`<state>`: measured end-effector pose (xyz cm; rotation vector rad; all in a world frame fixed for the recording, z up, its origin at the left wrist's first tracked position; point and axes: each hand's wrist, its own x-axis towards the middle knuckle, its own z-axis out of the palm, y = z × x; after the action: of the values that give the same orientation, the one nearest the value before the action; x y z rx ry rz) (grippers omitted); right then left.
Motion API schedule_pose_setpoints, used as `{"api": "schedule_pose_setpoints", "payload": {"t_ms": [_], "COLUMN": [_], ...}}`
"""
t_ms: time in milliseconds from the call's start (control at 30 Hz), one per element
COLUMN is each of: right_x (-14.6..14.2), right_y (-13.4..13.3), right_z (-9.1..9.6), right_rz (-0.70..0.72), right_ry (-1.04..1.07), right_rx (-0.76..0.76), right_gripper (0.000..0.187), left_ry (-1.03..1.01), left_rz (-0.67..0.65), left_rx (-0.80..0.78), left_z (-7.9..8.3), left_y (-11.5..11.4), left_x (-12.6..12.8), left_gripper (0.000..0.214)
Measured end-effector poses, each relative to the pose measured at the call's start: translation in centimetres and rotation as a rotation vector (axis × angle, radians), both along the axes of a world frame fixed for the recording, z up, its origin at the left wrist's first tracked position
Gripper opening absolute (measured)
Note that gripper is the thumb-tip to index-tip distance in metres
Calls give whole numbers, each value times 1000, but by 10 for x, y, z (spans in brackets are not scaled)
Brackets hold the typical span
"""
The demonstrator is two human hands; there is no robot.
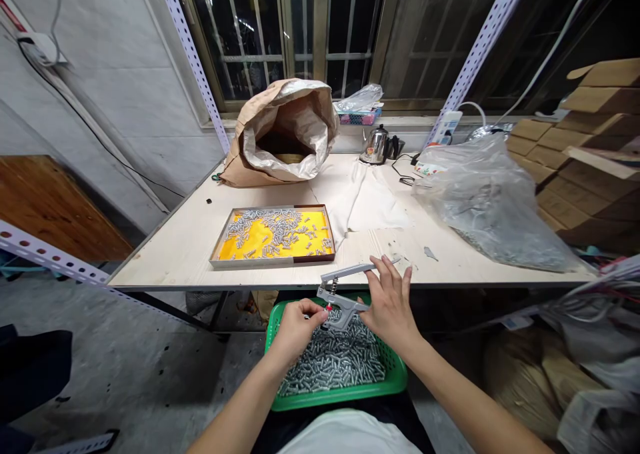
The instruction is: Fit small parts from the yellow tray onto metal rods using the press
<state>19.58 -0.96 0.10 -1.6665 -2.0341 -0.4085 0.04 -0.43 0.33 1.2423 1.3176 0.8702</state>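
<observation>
Grey hand-press pliers [345, 302] with a coil spring and a red tip are above the green basket's near side of the table. My right hand [393, 301] is around their handles, fingers on the upper one and thumb by the lower one. The handles are spread apart. My left hand [300, 327] is closed in a pinch at the red tip in the jaws; whatever is between its fingertips is too small to make out. Below both hands, the green basket [340, 401] holds a heap of small silver spring-like metal pieces [335, 364].
On the table [175, 241] lies a shallow tray [260, 263] with a yellow bottom and many small metal parts. Behind it stands an open paper sack [240, 147]. A kettle [375, 146], a clear plastic bag [475, 187] and stacked cardboard boxes [585, 167] are farther right.
</observation>
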Motion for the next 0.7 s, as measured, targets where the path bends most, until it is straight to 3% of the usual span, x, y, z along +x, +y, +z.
{"api": "schedule_pose_setpoints", "payload": {"t_ms": [133,267,500,700], "right_x": [-2,-3,-3,-4], "right_y": [-3,-5,-8,-9], "right_z": [-4,-6,-6,-4], "right_rz": [9,11,28,25], "right_ry": [11,21,56,75], "right_rx": [-25,-48,-95,-109], "right_gripper": [39,41,43,47], "left_ry": [210,287,264,116], "left_rz": [-162,-248,-367,-485], "left_rx": [83,88,39,-60], "left_z": [8,9,8,11], "left_y": [4,7,7,10], "left_x": [-7,-11,-12,-13], "left_gripper": [13,10,15,14]}}
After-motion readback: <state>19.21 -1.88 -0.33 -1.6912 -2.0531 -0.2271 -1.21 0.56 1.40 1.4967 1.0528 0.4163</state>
